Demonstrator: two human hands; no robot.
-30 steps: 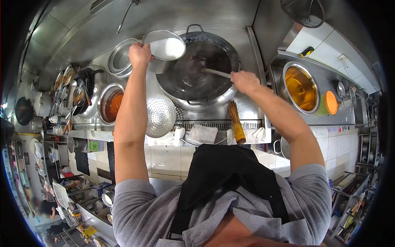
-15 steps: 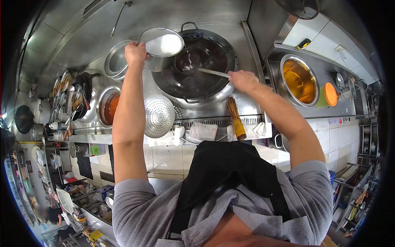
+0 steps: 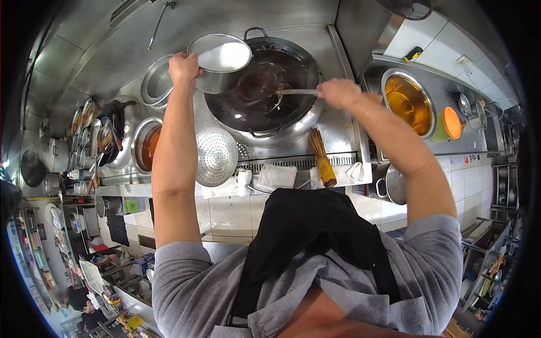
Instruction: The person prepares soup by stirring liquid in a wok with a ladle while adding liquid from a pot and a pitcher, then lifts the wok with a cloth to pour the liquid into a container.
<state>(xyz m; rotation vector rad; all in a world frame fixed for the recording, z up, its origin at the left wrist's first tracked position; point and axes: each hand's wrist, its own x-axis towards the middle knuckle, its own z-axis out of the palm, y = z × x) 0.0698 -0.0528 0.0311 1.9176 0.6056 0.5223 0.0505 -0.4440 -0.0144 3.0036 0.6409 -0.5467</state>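
My left hand (image 3: 184,69) grips the rim of a steel bowl (image 3: 214,82), tilted over the left edge of a black wok (image 3: 224,115). A smooth white substance (image 3: 230,56) lies in the bowl; I cannot tell whether it is liquid or powder. Dark brown liquid (image 3: 293,66) fills the wok. My right hand (image 3: 339,93) is closed around the handle of a ladle (image 3: 300,92), whose bowl end sits in the liquid near the wok's middle and is partly hidden.
A perforated strainer (image 3: 217,156) lies at the front left, near a steel basin (image 3: 140,147) of reddish liquid. In front of the wok are a bamboo brush (image 3: 323,163) and folded cloths (image 3: 277,177). At right stand a basin (image 3: 387,97) of amber liquid and an orange-topped container (image 3: 449,124).
My right hand has shifted a little to the right and up with the ladle, and the liquid around it is stirred. The bowl in my left hand stays nearly in place.
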